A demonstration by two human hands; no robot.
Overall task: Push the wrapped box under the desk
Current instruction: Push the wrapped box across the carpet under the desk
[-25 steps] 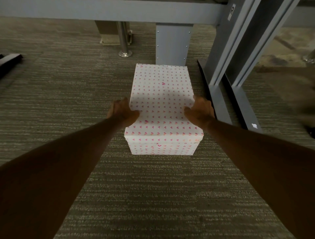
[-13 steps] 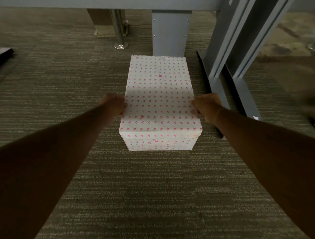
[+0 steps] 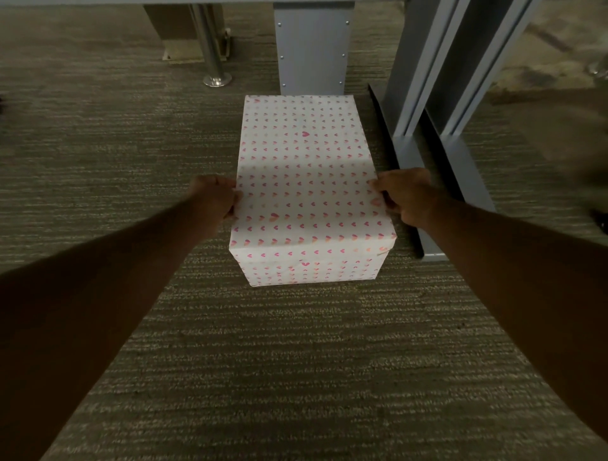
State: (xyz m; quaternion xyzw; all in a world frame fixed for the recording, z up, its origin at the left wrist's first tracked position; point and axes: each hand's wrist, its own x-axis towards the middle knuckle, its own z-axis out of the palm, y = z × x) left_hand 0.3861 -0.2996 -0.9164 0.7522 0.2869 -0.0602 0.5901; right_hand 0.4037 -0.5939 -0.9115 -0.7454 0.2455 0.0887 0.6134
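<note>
The wrapped box [image 3: 306, 184], white paper with small pink hearts, lies lengthwise on the carpet in the middle of the view. Its far end sits in shadow just in front of a grey desk leg panel [image 3: 312, 49]. My left hand [image 3: 214, 199] presses against the box's left side with fingers curled at the top edge. My right hand [image 3: 406, 194] grips the right side, thumb on the top edge. Both arms are stretched forward. The desk's underside [image 3: 98, 1] shows only as a thin strip at the top.
A slanted grey desk frame [image 3: 427, 98] with a long foot [image 3: 424, 204] stands close beside the box's right side. A chrome pole with a round base [image 3: 214, 65] and a tan box [image 3: 177, 29] stand at the back left. Grey-brown carpet [image 3: 98, 164] covers the floor.
Both hands have slid back from the top of the box to its side edges. The box has shifted forward, its far end now closer to the grey leg panel.
</note>
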